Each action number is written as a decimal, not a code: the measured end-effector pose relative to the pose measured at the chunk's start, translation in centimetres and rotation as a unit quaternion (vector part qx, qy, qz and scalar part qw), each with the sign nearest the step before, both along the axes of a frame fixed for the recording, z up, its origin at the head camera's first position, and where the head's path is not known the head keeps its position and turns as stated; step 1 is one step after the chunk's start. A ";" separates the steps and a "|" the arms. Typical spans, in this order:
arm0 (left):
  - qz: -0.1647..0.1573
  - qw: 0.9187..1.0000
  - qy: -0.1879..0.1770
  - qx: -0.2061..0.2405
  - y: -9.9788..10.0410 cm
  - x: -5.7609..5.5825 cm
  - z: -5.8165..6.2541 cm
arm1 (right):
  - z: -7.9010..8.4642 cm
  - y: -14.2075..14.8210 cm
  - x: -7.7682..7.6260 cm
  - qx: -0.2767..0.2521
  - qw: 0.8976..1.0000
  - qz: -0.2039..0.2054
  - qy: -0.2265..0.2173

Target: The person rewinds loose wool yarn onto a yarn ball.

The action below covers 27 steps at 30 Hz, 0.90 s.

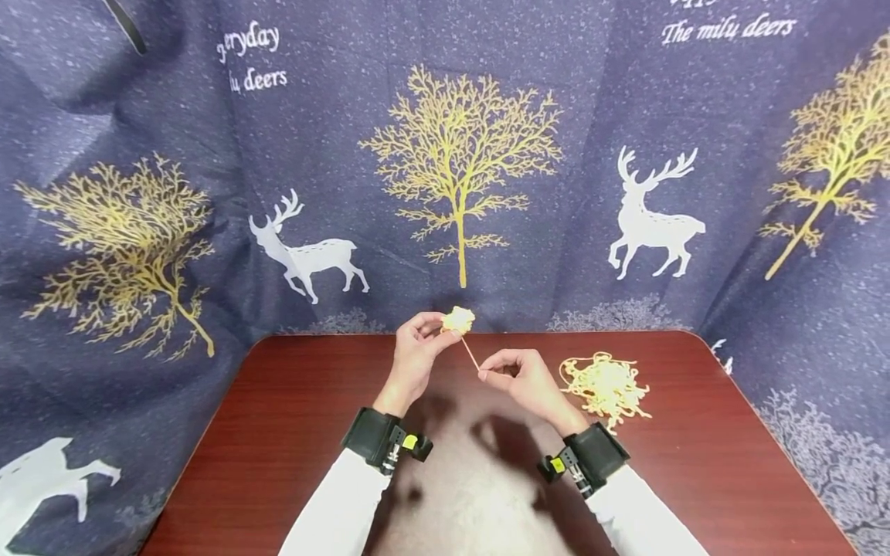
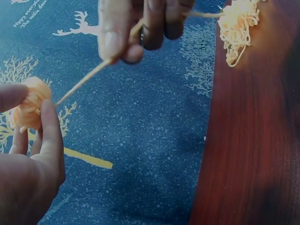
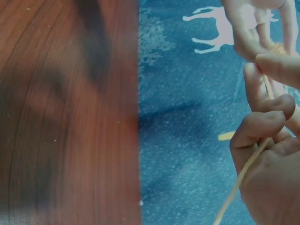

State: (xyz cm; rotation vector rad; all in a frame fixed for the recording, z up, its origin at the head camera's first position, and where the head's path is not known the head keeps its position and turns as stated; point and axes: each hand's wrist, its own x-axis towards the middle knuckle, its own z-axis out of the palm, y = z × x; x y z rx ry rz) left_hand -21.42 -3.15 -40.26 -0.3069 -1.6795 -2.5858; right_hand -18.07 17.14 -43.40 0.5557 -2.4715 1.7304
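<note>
A small ball of pale yellow yarn (image 1: 459, 319) is held up by my left hand (image 1: 415, 351), thumb and fingers pinching its sides. From the ball a taut strand (image 2: 84, 79) runs to my right hand (image 1: 518, 377), which pinches it between thumb and forefinger. Past the right hand the strand (image 3: 229, 204) trails on, crossing the palm side in the right wrist view. Both hands are raised over the far half of the table. To the right of the right hand lies a loose, tangled heap of the same yarn (image 1: 606, 388).
The reddish-brown table (image 1: 278, 432) has a pale, shiny patch at its middle front. Its far edge meets a dark blue cloth (image 1: 313, 139) printed with white deer and yellow trees. Black bands with small cameras (image 1: 375, 436) sit on both wrists.
</note>
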 end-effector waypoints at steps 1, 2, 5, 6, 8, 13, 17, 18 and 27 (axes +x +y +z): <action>0.005 1.000 -0.002 -0.004 0.0 0.0 0.0 | 0.2 0.0 0.2 0.001 1.000 0.000 -0.003; 0.011 1.000 -0.002 -0.010 0.0 -0.1 -0.1 | 0.3 0.0 0.4 0.001 1.000 0.001 -0.003; 0.033 0.999 0.007 -0.039 0.1 -0.2 -0.4 | 0.6 -0.1 0.8 0.007 1.000 0.000 0.000; 0.041 0.998 0.011 -0.054 0.1 -0.2 -0.5 | 0.7 0.0 0.9 0.009 1.000 -0.001 0.003; 0.052 0.995 0.021 -0.083 0.2 -0.2 -0.7 | 0.9 -0.1 1.1 0.015 1.000 -0.005 0.009; 0.056 0.989 0.038 -0.135 0.3 -0.2 -1.4 | 1.5 -0.1 1.7 0.028 0.999 -0.009 0.017; 0.051 0.983 0.051 -0.172 0.3 -0.4 -2.2 | 2.1 -0.1 1.8 0.038 0.999 -0.011 0.034; 0.050 0.980 0.057 -0.182 0.3 -0.4 -2.4 | 2.3 -0.1 1.8 0.038 0.998 -0.011 0.039; 0.010 0.960 0.086 -0.265 0.2 0.0 -3.9 | 4.9 0.0 1.1 0.018 0.998 -0.004 0.067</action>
